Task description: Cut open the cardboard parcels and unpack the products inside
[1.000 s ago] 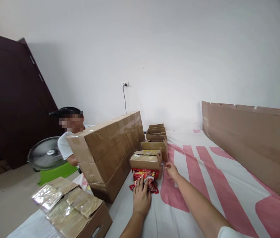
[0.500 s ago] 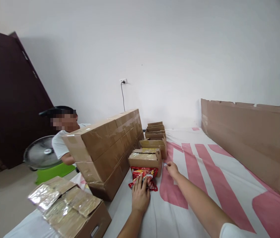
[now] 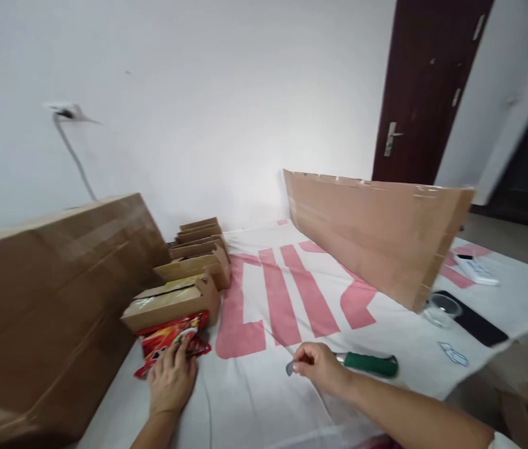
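My left hand [image 3: 171,377] lies with fingers outstretched on a shiny red food packet [image 3: 170,337], which rests against the front of a small cardboard box [image 3: 175,308]. To the right, my right hand [image 3: 322,368] hovers low over the cloth, thumb and finger pinching a small flat grey piece [image 3: 289,368]. What this piece is I cannot make out. Just behind that hand lies a tool with a green handle [image 3: 371,364]; its other end is partly hidden by my fingers.
Stacked sealed cartons [image 3: 48,299] stand on the left. Several open boxes [image 3: 198,249] line up toward the wall. A long cardboard panel [image 3: 357,231] stands at right. Near it are a clear round container [image 3: 442,310], a black phone [image 3: 472,321], a white device [image 3: 477,271] and a small sticker [image 3: 452,353].
The view has swung right, bringing the phone, container and green-handled tool into sight. My right hand has left the small box's side with the little piece. My left hand stays on the packet.
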The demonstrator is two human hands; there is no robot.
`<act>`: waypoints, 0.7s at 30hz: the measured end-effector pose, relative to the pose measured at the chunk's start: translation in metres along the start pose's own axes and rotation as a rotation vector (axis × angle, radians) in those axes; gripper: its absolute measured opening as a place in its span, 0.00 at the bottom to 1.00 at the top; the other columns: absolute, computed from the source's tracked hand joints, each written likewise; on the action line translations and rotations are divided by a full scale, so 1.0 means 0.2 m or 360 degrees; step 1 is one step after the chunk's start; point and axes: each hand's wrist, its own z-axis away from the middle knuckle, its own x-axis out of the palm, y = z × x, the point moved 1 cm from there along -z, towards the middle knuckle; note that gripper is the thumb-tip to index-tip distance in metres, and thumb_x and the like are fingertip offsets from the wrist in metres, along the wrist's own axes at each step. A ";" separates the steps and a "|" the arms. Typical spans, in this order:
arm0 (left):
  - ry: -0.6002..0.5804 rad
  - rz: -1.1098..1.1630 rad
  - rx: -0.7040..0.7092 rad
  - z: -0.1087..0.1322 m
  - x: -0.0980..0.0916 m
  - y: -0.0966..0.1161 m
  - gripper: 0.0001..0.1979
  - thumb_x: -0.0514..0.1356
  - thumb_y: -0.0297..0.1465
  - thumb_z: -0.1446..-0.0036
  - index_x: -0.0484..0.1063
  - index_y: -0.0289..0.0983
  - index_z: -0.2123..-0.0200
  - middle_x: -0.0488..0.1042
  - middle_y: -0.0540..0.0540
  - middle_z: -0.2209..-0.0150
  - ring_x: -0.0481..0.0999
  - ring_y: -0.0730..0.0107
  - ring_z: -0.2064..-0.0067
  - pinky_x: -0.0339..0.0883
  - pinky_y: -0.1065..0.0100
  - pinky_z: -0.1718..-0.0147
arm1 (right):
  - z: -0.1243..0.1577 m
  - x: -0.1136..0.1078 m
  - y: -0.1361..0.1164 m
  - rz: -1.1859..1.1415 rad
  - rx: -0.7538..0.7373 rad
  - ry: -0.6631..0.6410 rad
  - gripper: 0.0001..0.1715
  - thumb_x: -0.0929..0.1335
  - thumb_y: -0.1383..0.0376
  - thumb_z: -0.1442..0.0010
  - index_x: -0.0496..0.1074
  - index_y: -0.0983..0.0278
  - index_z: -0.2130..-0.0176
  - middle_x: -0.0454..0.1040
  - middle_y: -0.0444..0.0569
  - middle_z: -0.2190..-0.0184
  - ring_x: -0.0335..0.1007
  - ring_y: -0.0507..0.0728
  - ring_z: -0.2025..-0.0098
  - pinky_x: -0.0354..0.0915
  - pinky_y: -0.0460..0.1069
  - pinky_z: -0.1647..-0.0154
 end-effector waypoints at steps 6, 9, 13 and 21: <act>-0.0567 0.0993 -0.0338 0.09 -0.13 0.53 0.16 0.60 0.43 0.53 0.74 0.37 0.67 0.75 0.39 0.63 0.73 0.48 0.56 0.68 0.49 0.55 | 0.37 -0.08 0.03 0.0076 -0.0004 0.0299 0.04 0.68 0.67 0.48 0.75 0.62 0.70 0.76 0.44 0.74 0.69 0.52 0.73 0.62 0.45 0.72; -0.0982 0.1257 -0.0310 0.32 -0.23 0.84 0.15 0.61 0.46 0.50 0.74 0.40 0.70 0.76 0.48 0.72 0.75 0.63 0.69 0.70 0.65 0.68 | 0.40 -0.06 0.02 0.0121 -0.0075 0.0295 0.06 0.67 0.69 0.47 0.74 0.61 0.68 0.76 0.46 0.70 0.70 0.53 0.69 0.63 0.47 0.68; -0.1443 0.2158 -0.1077 0.55 -0.33 1.05 0.19 0.71 0.43 0.59 0.73 0.37 0.70 0.75 0.49 0.74 0.73 0.69 0.70 0.65 0.70 0.71 | 0.42 -0.03 0.00 0.0169 -0.0148 0.0149 0.09 0.66 0.70 0.45 0.71 0.61 0.62 0.75 0.45 0.70 0.70 0.53 0.69 0.64 0.47 0.67; -0.1408 0.2392 -0.1562 0.63 -0.41 1.05 0.21 0.74 0.39 0.60 0.70 0.36 0.67 0.72 0.52 0.74 0.72 0.73 0.72 0.66 0.71 0.72 | 0.44 0.02 0.00 0.0244 -0.0162 -0.0020 0.05 0.66 0.69 0.44 0.65 0.60 0.70 0.69 0.40 0.75 0.65 0.52 0.73 0.61 0.46 0.72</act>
